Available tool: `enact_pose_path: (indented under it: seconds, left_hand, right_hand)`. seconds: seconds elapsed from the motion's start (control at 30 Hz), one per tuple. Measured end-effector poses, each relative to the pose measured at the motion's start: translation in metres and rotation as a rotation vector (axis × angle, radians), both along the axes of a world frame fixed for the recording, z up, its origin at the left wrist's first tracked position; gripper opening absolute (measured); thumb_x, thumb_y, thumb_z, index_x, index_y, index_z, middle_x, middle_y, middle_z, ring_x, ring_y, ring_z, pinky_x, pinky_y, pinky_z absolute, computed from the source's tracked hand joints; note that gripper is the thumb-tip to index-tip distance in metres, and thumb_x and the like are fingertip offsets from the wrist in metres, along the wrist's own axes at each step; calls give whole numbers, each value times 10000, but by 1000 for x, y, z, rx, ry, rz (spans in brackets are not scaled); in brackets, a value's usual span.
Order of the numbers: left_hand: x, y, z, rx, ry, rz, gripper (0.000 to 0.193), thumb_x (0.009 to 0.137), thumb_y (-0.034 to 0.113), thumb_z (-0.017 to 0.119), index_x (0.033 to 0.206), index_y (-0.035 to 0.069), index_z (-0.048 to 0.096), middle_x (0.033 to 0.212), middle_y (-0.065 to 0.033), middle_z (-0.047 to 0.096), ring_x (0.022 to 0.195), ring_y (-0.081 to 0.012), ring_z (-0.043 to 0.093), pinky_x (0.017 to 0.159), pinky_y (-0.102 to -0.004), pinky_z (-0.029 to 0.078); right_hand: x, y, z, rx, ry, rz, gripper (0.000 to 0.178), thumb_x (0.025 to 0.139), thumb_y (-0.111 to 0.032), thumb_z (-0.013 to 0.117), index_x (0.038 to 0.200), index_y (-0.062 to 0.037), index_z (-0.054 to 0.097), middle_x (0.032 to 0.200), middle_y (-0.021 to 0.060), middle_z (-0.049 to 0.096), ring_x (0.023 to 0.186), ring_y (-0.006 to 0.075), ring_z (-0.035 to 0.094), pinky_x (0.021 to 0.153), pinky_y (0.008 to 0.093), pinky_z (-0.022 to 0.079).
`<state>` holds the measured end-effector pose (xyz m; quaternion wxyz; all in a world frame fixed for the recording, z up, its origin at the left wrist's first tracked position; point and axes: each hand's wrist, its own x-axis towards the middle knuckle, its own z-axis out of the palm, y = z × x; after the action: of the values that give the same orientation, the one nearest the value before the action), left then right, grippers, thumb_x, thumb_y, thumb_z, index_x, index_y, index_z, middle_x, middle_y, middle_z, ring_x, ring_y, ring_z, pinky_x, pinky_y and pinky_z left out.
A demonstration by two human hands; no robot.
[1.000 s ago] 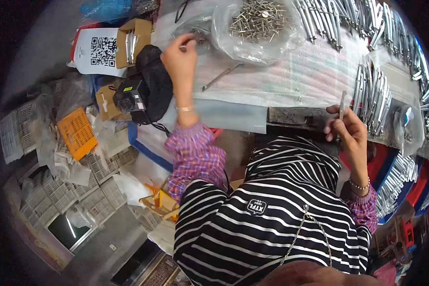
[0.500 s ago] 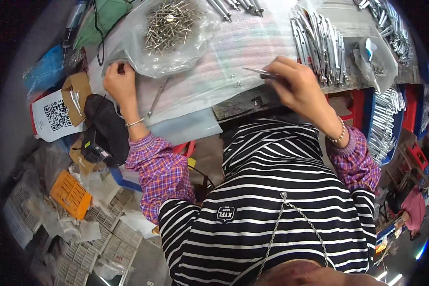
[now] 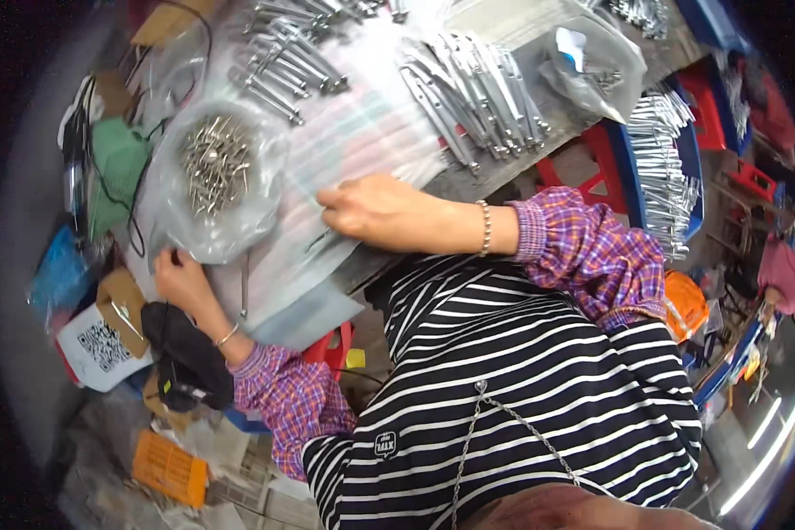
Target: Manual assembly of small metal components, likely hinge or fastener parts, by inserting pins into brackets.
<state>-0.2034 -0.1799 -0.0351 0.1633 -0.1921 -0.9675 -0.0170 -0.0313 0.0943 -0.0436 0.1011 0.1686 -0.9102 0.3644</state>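
My left hand (image 3: 184, 281) is closed at the near left edge of a clear plastic bag (image 3: 261, 208); what its curled fingers hold, if anything, is hidden. Inside the bag lies a heap of metal pins (image 3: 216, 163) with small heads. A slim metal bar (image 3: 245, 283) rests on the white sheet beside the bag. My right hand (image 3: 367, 212) hovers over the sheet, right of the bag, with its fingers closed. A thin dark tool (image 3: 319, 238) shows below those fingers; most of it is hidden by the hand.
Long metal bars (image 3: 477, 97) lie in a row past my right hand, and more bars (image 3: 287, 57) lie farther back. A second plastic bag (image 3: 623, 84) holds small parts. Blue bins (image 3: 691, 168) and red stools (image 3: 596, 163) stand at the right. A black bag (image 3: 185, 353) hangs near my left wrist.
The view has turned, shifting the table's contents. My right hand has moved left toward the bag of pins, the thin tool still with it. My left hand stays at the bag's edge.
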Motion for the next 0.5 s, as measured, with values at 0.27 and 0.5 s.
enact_pose_path:
  seconds: [0.27,0.5]
  left_hand:
    - [2,10,6,21,-33,-105,161,700,58,561,831,-32,585,784,-186,571,730,-383,541,639,-439,413]
    - [-10,-1,2,-72,-94,-82,191,700,112,589,818,-38,574,778,-198,568,728,-391,540,632,-433,413]
  right_hand:
    - [5,15,12,-310,-81,-115,121,622,-67,607,676,27,554,700,148,541,628,312,579,572,406,460]
    - [34,49,36,-1007,-603,-184,179,751,-140,641,857,4,636,655,46,577,549,122,472,503,256,371]
